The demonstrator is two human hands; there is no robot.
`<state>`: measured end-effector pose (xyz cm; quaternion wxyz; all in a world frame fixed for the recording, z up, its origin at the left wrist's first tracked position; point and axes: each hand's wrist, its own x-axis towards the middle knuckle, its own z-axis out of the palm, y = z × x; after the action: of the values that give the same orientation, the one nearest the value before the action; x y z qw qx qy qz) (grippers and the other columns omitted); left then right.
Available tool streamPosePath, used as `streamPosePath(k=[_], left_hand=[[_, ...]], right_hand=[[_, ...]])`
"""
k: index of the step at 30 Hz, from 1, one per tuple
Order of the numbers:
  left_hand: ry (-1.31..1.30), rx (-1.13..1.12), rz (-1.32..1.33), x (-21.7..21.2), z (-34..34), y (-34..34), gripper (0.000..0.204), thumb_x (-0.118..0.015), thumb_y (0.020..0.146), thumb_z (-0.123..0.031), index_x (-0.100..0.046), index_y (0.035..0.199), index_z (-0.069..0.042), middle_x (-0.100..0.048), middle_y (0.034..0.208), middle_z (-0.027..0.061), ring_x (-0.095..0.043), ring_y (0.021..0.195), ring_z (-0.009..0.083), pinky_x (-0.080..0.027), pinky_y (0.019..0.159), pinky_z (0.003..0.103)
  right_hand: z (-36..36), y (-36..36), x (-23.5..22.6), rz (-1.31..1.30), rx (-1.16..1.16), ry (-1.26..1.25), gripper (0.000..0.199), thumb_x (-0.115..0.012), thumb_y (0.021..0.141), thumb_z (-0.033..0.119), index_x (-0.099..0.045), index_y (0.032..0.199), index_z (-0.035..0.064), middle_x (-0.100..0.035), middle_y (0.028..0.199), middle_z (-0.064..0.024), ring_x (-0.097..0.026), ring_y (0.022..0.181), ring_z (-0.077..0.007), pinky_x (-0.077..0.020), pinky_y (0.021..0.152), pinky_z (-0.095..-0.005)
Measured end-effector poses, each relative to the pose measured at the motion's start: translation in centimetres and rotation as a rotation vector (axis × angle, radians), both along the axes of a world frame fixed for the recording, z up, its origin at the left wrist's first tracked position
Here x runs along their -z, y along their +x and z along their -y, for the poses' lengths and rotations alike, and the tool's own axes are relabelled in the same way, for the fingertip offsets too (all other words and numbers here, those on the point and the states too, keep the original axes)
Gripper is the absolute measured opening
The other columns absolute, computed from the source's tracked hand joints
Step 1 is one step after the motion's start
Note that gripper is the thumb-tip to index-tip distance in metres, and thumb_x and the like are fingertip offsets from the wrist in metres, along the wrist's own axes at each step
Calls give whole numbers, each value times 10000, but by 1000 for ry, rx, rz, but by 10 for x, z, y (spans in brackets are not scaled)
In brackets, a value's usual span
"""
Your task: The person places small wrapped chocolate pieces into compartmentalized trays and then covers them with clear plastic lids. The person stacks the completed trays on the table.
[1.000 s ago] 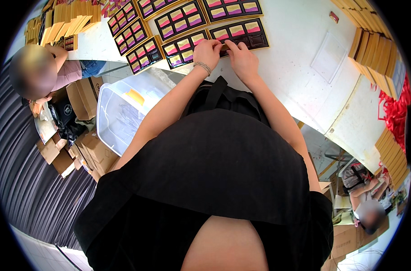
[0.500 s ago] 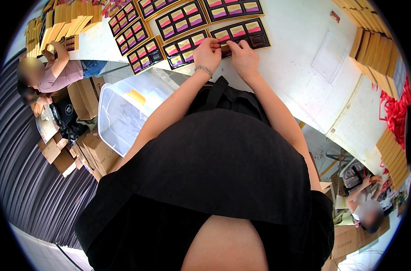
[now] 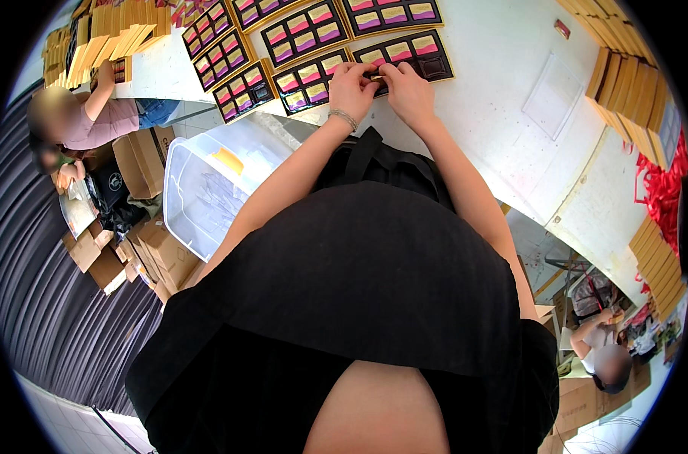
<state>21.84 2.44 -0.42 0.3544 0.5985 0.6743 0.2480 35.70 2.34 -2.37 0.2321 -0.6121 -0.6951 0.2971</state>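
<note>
My left hand (image 3: 351,91) and my right hand (image 3: 409,94) meet at the front edge of a black, gold-rimmed box (image 3: 451,66). The fingers of both are pinched close together. Whatever they hold is small, dark and mostly covered by the fingertips. Three pink-and-gold wrapped pieces (image 3: 399,51) fill the box's back row, and bare black compartments (image 3: 433,68) show at its right end. Left of my left hand lies a neighbouring box (image 3: 291,80) holding pink and purple pieces. My fingers hide the front-left part of the box I work at.
Several more filled boxes (image 3: 304,35) spread over the white table (image 3: 503,98). A clear plastic bin (image 3: 200,189) stands below its edge at left. Stacks of yellow-edged boxes (image 3: 624,91) and red ribbon (image 3: 658,181) are at right. Co-workers (image 3: 102,125) sit at left and lower right.
My left fingers have shifted slightly right and curled closer to the right fingertips. My right fingers are drawn in a little. The co-workers at both sides have moved their arms.
</note>
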Motion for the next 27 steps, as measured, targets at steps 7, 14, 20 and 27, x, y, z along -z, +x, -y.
streamPosePath(k=[7,14,20,27], left_hand=[[-11,149,-121,0,-2,-4,201,-748,724,-84,-676,902,-25,-595,917,97,-652,719,179,-544,660,279],[-129,-3,155,-25,5,-3,399,-724,768,-73,-561,1126,-1,-638,969,129,-672,835,221,-562,728,304],[-676,-345,1099,-69,-3,-4,405,-664,818,-14,-512,1193,8,-621,1059,171,-666,886,243,-581,744,337],[-400,-66,710,-77,1,9,296,-677,819,-25,-612,1106,4,-669,939,54,-626,815,101,-515,710,240]], right_hand=[[3,2,-2,-59,-16,-20,107,-555,866,200,-595,961,169,-568,882,-83,-616,728,-322,-492,586,-433],[15,10,-4,-196,61,259,182,-607,825,87,-657,984,162,-564,889,-40,-605,696,-225,-492,581,-340],[33,26,-32,-207,91,409,230,-616,805,17,-667,1004,119,-600,940,-41,-596,672,-180,-472,542,-269],[33,25,-72,-690,381,-21,166,-621,886,113,-660,1031,42,-616,805,-32,-524,630,-83,-424,555,-224]])
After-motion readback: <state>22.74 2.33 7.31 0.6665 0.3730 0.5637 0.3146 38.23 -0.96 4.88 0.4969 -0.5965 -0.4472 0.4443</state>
